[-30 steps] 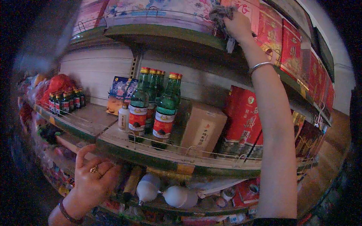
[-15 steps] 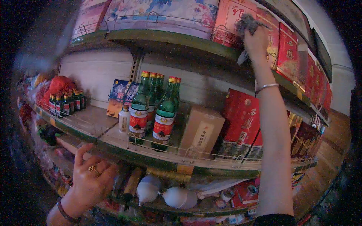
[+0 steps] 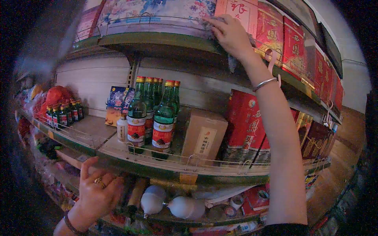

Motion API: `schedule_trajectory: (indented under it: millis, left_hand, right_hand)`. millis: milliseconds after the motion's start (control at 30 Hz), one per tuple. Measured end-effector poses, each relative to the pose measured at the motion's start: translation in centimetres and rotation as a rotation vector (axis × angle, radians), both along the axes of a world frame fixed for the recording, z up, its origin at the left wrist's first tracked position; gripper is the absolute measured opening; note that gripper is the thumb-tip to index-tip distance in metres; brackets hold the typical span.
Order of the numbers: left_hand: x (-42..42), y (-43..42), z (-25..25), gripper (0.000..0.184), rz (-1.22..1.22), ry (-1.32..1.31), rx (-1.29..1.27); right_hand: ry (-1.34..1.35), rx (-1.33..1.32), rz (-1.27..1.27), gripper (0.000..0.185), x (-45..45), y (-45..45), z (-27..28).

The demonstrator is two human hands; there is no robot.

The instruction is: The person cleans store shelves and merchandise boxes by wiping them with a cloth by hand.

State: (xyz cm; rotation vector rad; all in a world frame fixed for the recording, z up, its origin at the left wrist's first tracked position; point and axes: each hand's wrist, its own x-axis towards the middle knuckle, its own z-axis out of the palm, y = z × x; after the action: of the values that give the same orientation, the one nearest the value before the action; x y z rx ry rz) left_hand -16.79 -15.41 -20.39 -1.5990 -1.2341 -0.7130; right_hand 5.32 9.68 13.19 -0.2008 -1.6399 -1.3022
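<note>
My right hand (image 3: 232, 36) is up at the front edge of the top shelf (image 3: 165, 38), its fingers closed on a grey cloth (image 3: 233, 63) that hangs below the palm. It is beside a pale floral box (image 3: 157, 15) and a pink box (image 3: 236, 11). At the lower left, my left hand (image 3: 98, 192), with a ring on one finger, is raised near the edge of the middle shelf (image 3: 151, 167). Its fingers are partly curled and apart, and nothing shows in them.
On the middle shelf are green bottles (image 3: 163, 122), a small white bottle (image 3: 122, 128), a brown box (image 3: 204, 135) and red boxes (image 3: 246, 122). Smaller bottles (image 3: 63, 114) stand left. White bulbs (image 3: 185, 205) lie below. A wire rail runs along the shelf edge.
My right hand with the cloth went right along the top shelf, then came back left to the floral box. My left hand has stayed nearly in place. The view has shifted slightly.
</note>
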Motion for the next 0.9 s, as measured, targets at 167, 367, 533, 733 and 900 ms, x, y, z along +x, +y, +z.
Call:
schedule_trajectory:
  millis: [167,367,533,733,900]
  left_hand:
    - [-1.0,-0.8,-0.6,0.013,0.027,-0.018,-0.022]
    - [-3.9,-2.4,-2.2,0.016,0.075,-0.095,-0.022]
    - [-3.0,-1.3,-0.4,0.019,-0.015,-0.123,-0.063]
    - [-3.2,-0.9,-1.3,0.021,-0.006,-0.077,-0.075]
    - [-1.6,1.0,0.4,0.018,-0.112,-0.093,-0.04]
  right_hand:
    - [0.217,0.062,0.161,0.029,2.4,0.9,-1.3]
    - [0.491,0.213,-0.168,0.029,3.6,0.6,-2.4]
    - [0.176,-0.09,-0.174,0.024,2.5,-1.5,0.2]
    - [0.293,-0.073,-0.449,0.026,9.3,-1.5,-0.5]
    - [0.207,-0.054,-0.357,0.024,4.5,-1.1,0.2]
